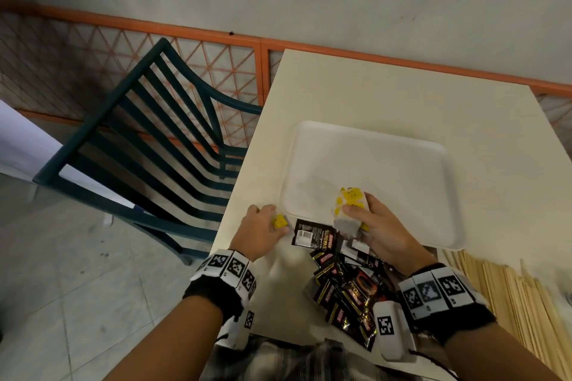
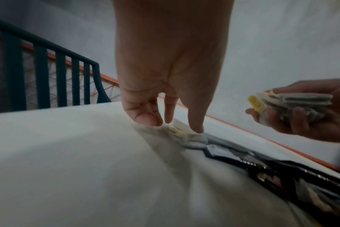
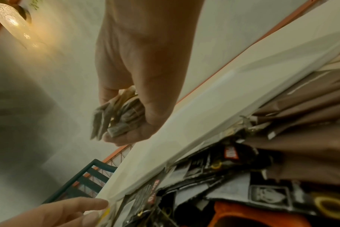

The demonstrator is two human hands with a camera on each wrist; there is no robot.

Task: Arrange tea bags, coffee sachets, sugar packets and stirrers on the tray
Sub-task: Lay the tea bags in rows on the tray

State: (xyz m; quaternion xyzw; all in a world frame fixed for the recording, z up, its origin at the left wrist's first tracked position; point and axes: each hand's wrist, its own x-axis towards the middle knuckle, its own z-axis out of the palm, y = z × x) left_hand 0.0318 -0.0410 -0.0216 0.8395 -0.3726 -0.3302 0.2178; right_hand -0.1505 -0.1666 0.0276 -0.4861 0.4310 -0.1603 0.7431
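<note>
Tea bags (image 1: 349, 210): bunch of them clamped in right hand (image 1: 376, 227), fingers curled round the stack, yellow tags poking out the top, held over the near-left corner of the tray (image 1: 371, 145). Tray is white and bare, sits mid-table (image 1: 356, 83). One more tea bag (image 1: 279, 221) lies on the table just left of the tray's near corner; left hand (image 1: 261, 226) is on it, fingertips (image 2: 197, 129) pressing or pinching it, can't tell from the wrist view whether it's actually off the surface. Hands apart, each on its own bags. Handling guess: bags are light, soft and floppy, with paper tags, so take them by the bag body or the whole stack edge, not by tags; thin paper likely tears if pulled hard. A loose stack probably fans out when released, so set it down flat and low. Coffee sachets (image 1: 343, 284) in a black pile at the near edge, between the arms, one touching the tray's near rim; glossy foil, likely slippery. Stirrers (image 1: 507, 291), pale wood, spread at near right beside the tray. Sugar packets not identifiable. Green chair (image 1: 148, 145) left of table.
</note>
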